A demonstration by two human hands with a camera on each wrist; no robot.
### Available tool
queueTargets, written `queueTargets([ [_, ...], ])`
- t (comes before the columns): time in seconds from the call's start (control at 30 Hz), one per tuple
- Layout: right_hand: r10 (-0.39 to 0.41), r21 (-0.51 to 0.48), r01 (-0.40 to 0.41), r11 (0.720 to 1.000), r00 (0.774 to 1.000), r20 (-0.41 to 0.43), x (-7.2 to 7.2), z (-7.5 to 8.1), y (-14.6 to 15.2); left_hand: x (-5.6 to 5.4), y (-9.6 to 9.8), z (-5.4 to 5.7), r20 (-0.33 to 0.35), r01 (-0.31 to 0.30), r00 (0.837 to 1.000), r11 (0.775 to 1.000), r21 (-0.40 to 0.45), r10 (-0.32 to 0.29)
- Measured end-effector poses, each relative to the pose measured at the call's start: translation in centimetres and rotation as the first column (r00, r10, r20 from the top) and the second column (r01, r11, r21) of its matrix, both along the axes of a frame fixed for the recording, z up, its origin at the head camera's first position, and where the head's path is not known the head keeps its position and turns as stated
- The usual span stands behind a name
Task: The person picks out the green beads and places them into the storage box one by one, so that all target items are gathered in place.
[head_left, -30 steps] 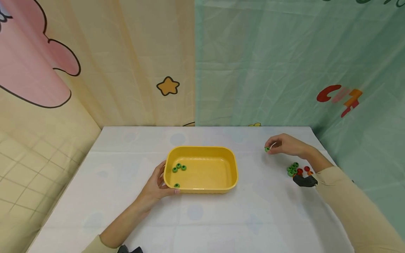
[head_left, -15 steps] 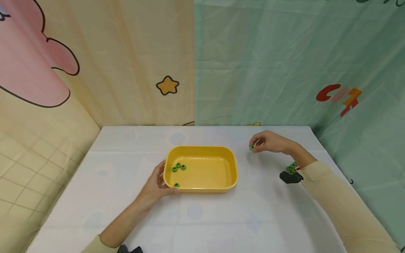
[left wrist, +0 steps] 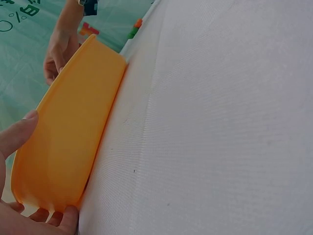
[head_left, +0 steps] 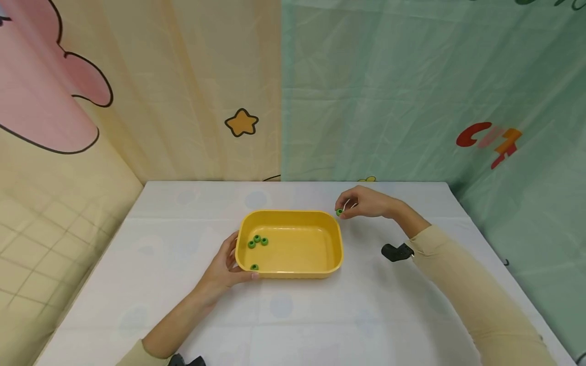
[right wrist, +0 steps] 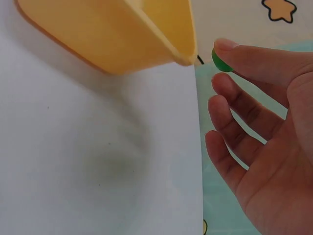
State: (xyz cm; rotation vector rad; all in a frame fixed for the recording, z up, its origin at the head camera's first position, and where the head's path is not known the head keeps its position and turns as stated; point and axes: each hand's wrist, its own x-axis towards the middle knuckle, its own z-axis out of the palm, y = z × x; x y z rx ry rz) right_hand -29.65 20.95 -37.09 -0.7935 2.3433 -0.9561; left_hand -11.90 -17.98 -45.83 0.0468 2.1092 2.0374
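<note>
A yellow plastic basin [head_left: 293, 275] rests on the table, with several green beads [head_left: 257, 238] inside toward its left end. My left hand [head_left: 224, 267] grips the basin's near left corner. In the left wrist view its thumb lies over the rim and its fingers curl round the end wall [left wrist: 58, 161]. My right hand [head_left: 366, 201] pinches a green bead [head_left: 339, 212] between thumb and forefinger, just outside the basin's far right corner. The right wrist view shows that bead [right wrist: 221, 62] partly covered by the thumb, the other fingers spread apart.
The white-covered table [head_left: 284, 325] meets a curtain [head_left: 366, 101] at the back. Small orange and green pieces [left wrist: 134, 29] show at the table's far side in the left wrist view. A black wrist device [head_left: 396, 252] hangs below the right sleeve.
My right hand has moved left with the green bead, from the right side of the table to the basin's right corner. Its sleeve now covers the bead pile. The left hand stays put.
</note>
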Motion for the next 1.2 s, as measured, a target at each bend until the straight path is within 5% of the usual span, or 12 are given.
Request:
queueTargets([
  [1.2,0.223,-0.105,-0.230,0.968,0.972,-0.069,-0.7,-0.3,-13.1,0.3,-0.1,0.2,0.024,0.008,1.000,1.000,0.010,-0.008],
])
